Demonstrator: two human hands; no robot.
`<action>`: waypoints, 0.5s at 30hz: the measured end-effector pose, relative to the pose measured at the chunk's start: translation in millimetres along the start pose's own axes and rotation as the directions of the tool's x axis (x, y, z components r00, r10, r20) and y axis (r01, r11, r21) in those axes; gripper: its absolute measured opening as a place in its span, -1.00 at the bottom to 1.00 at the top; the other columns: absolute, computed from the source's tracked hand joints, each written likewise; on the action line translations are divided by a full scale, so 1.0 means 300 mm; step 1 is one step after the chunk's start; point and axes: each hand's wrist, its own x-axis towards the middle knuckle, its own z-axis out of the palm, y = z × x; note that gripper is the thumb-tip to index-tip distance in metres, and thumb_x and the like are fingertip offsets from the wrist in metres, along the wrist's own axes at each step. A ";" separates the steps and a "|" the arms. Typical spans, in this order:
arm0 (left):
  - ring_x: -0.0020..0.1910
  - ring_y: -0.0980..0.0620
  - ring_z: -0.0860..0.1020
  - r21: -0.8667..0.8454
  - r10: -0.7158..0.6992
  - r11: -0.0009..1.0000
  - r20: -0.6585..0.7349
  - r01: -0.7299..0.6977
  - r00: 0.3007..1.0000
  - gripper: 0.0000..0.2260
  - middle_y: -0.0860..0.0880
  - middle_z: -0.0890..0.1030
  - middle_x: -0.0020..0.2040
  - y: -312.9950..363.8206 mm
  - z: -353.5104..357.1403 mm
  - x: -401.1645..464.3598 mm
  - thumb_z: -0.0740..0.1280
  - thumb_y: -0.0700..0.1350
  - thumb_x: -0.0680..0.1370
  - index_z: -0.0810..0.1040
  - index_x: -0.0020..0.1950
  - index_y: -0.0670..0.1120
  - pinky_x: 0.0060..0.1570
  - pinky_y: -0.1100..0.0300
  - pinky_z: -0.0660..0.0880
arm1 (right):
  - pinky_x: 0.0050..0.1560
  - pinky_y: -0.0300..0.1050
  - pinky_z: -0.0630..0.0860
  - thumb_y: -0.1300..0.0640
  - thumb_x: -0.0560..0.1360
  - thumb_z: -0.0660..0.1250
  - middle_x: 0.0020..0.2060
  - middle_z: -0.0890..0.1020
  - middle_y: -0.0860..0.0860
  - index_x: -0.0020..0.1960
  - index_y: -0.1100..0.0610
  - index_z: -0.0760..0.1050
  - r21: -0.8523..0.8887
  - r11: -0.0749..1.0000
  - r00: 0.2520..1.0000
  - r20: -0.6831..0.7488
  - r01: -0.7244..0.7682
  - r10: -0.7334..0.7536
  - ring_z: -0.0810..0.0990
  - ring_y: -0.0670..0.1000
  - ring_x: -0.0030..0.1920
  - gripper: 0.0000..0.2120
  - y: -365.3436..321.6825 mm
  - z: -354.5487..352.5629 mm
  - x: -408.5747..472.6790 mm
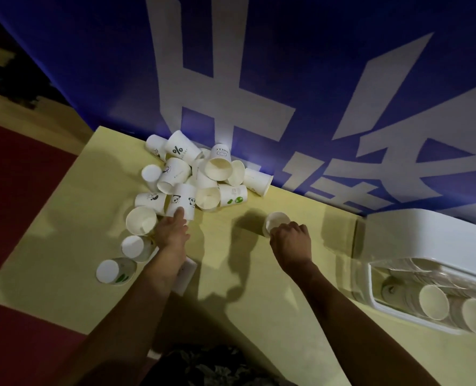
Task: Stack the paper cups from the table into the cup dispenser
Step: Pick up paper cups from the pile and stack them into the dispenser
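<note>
Yellow table (259,302) | white paper cups (192,174) heaped | right grip (289,238) grasping cup (276,222) | left grip (172,229) released

left hand (172,232) touching panda cup (181,200), right hand (291,240) gripping cup (276,222)
</note>
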 end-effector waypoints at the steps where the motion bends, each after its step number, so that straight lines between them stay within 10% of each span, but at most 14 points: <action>1: -0.27 0.00 0.53 -0.026 -0.003 1.000 -0.011 0.003 1.000 -0.84 -0.10 0.56 -0.20 0.006 0.002 0.012 0.35 -0.10 0.56 0.49 -0.10 -0.18 -0.28 0.14 0.50 | -0.05 -0.04 0.48 0.13 0.51 0.31 -0.18 0.66 0.08 -0.06 0.12 0.63 -0.001 1.000 1.000 0.013 0.000 0.000 0.59 0.10 -0.14 -0.86 0.000 0.000 0.007; 8: -0.16 -0.04 0.53 0.063 0.168 0.984 0.001 -0.167 0.986 -0.91 -0.12 0.57 -0.21 0.011 0.005 0.005 0.33 -0.19 0.54 0.51 -0.11 -0.21 -0.18 0.09 0.52 | -0.10 -0.09 0.49 0.13 0.49 0.28 -0.17 0.66 0.13 -0.01 0.19 0.60 0.030 0.995 0.992 0.087 -0.090 0.087 0.60 0.13 -0.17 -0.81 -0.027 -0.021 0.022; 15: -0.29 -0.06 0.45 0.431 0.577 0.675 0.196 -0.598 0.793 -0.78 -0.07 0.53 -0.32 -0.031 -0.009 -0.167 0.31 -0.11 0.55 0.44 -0.25 -0.18 -0.22 0.10 0.37 | -0.23 -0.07 0.52 0.16 0.36 0.42 -0.27 0.64 0.12 -0.13 0.21 0.58 0.168 0.973 0.984 -0.052 -0.161 0.172 0.59 0.14 -0.25 -0.86 -0.008 -0.031 -0.045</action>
